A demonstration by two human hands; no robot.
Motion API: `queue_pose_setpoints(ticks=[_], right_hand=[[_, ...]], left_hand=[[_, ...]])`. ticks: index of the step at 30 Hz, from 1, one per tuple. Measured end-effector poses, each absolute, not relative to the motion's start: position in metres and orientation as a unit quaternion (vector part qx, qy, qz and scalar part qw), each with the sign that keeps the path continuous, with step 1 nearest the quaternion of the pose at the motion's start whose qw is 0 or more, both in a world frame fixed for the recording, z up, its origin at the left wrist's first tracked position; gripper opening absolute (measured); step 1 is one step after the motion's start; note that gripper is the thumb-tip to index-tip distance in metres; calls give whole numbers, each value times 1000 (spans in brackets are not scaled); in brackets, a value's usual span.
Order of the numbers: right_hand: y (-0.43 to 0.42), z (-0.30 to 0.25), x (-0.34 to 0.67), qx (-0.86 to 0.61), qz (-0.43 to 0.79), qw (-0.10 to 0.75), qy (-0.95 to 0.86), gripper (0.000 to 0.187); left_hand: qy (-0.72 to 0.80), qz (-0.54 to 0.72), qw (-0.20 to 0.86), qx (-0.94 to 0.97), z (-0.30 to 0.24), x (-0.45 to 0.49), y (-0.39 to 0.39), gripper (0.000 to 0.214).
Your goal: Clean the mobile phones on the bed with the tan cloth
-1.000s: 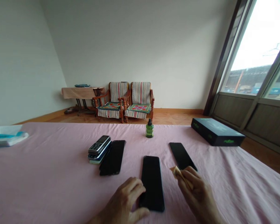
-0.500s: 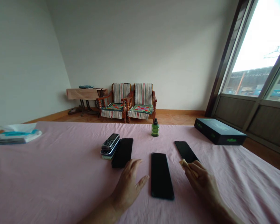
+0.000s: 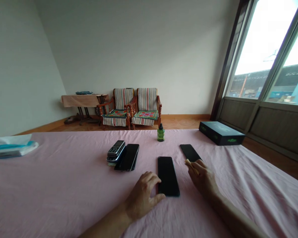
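Note:
In the middle of the pink cloth lies a black smartphone [image 3: 168, 177], screen up. My left hand [image 3: 145, 195] is at its left edge, thumb and fingers apart; whether the fingertips touch the phone I cannot tell. Pinched in my right hand [image 3: 204, 177] is a small tan folded cloth [image 3: 188, 162], mostly hidden by the fingers. That hand is over the near end of another smartphone [image 3: 189, 152], partly covering it. Left of these, a keypad phone [image 3: 116, 148] tops a small stack of phones, beside more dark smartphones [image 3: 129, 157] that overlap.
A green bottle with a black cap [image 3: 161, 133] stands near the far edge of the pink cloth [image 3: 64, 185]. At the back right is a black box [image 3: 221, 132]. A tissue pack [image 3: 13, 145] lies at far left. Two wooden chairs [image 3: 145, 105] stand against the wall.
My left hand has moved right and nearer me, to the middle phone's left edge. My right hand still grips the tan cloth. The whole view has shifted slightly.

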State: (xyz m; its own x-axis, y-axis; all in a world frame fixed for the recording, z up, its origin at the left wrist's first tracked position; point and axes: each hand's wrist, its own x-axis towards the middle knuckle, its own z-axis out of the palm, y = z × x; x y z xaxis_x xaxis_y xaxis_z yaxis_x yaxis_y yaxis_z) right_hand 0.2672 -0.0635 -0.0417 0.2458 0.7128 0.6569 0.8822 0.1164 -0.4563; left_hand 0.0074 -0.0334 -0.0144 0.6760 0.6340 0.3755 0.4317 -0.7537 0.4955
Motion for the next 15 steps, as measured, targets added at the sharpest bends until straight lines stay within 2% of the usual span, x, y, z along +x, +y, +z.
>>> queue_pose_setpoints(ticks=[8, 15], right_hand=[[-73, -37, 257, -627, -102, 400, -660, 35], [-77, -43, 250, -540, -63, 393, -742, 32]], left_hand=[[306, 277, 196, 890, -10, 7, -34, 36], [293, 265, 174, 902, -17, 4, -28, 44]])
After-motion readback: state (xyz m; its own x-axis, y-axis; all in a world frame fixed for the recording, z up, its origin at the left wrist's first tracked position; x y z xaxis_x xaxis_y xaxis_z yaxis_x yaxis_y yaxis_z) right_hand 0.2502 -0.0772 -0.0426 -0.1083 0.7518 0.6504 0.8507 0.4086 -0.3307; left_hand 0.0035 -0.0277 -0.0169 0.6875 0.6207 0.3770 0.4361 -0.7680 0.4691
